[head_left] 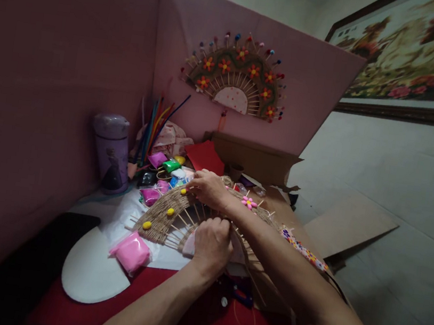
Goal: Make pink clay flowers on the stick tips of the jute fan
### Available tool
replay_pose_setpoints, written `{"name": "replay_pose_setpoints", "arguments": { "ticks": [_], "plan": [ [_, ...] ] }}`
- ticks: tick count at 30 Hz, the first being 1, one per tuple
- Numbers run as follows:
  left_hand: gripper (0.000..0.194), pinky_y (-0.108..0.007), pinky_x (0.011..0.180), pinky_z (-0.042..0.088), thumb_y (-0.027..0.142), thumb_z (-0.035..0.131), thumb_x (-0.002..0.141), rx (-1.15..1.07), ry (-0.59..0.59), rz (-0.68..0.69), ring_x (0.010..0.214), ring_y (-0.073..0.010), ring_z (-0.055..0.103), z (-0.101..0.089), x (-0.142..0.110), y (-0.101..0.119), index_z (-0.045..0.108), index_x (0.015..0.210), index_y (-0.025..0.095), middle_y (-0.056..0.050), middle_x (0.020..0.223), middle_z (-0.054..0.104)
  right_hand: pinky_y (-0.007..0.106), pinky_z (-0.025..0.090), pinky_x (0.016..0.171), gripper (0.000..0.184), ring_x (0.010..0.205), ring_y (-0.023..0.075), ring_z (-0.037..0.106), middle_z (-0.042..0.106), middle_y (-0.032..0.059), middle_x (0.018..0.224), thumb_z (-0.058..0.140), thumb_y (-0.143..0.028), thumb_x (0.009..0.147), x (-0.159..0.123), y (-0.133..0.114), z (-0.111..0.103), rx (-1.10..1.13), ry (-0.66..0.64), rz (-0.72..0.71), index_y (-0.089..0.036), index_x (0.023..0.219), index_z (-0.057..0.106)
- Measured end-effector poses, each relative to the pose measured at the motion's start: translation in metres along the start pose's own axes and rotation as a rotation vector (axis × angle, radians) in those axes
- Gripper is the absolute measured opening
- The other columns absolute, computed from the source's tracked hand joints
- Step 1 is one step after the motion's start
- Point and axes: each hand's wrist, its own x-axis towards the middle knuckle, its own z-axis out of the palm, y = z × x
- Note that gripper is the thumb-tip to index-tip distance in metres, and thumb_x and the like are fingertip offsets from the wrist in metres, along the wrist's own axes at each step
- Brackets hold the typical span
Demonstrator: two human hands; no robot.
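Observation:
A woven twine fan (159, 213) with wooden sticks lies on the table, with yellow clay dots (170, 212) along its left side and a pink clay flower (249, 203) on its right. My left hand (213, 245) is closed over the pale half-round centre of the fan, gripping it. Reaching across from the right, my right hand (211, 189) is at the fan's upper edge beside the topmost yellow dot. Its fingertips are pressed together; what they hold, if anything, is too small to make out.
A pink clay packet (131, 253) and a white cut disc (95, 269) lie at front left. Behind are several clay packets (171, 165), a purple bottle (111, 153) and pipe cleaners (157, 124). Blue-handled scissors (241, 294) lie in front. A decorated fan (238, 68) hangs on the pink panel.

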Motion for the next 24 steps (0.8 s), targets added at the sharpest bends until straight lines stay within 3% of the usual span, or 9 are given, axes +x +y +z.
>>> {"name": "replay_pose_setpoints", "arguments": {
  "ticks": [8, 14, 20, 24],
  "plan": [
    [0.018, -0.029, 0.063, 0.036, 0.01, 0.045, 0.077, -0.191, 0.063, -0.024, 0.072, -0.0178, 0.057, 0.0, 0.001, -0.002, 0.06, 0.077, 0.019, -0.004, 0.076, 0.063, 0.025, 0.034, 0.066, 0.01, 0.079, 0.0146, 0.051, 0.064, 0.0019, 0.086, 0.061, -0.026, 0.081, 0.007, 0.005, 0.01, 0.031, 0.032, 0.002, -0.024, 0.078, 0.071],
    [0.014, -0.025, 0.065, 0.037, 0.013, 0.049, 0.075, -0.668, 0.246, -0.146, 0.069, -0.0142, 0.056, -0.002, 0.007, -0.003, 0.059, 0.069, 0.019, -0.001, 0.071, 0.062, 0.025, 0.034, 0.065, 0.01, 0.078, 0.0145, 0.051, 0.065, 0.0022, 0.087, 0.063, -0.028, 0.08, 0.006, 0.008, 0.012, 0.099, 0.049, -0.011, -0.024, 0.081, 0.072],
    [0.008, -0.024, 0.06, 0.038, 0.023, 0.057, 0.07, -1.108, 0.324, -0.357, 0.059, -0.0116, 0.05, -0.006, 0.017, -0.008, 0.059, 0.065, 0.017, 0.0, 0.061, 0.057, 0.024, 0.037, 0.064, 0.011, 0.079, 0.0141, 0.053, 0.065, 0.0013, 0.085, 0.068, -0.02, 0.075, 0.006, 0.015, 0.008, 0.222, 0.04, 0.023, -0.026, 0.082, 0.074],
    [0.013, -0.02, 0.044, 0.027, 0.019, 0.05, 0.067, -1.557, 0.314, -0.513, 0.043, -0.0069, 0.037, -0.008, 0.026, -0.012, 0.056, 0.078, 0.017, 0.005, 0.051, 0.049, 0.024, 0.04, 0.065, 0.015, 0.076, 0.0131, 0.055, 0.065, 0.0027, 0.082, 0.065, -0.015, 0.076, -0.009, 0.02, -0.012, 0.384, 0.228, 0.152, -0.021, 0.088, 0.072]
  ]
}}
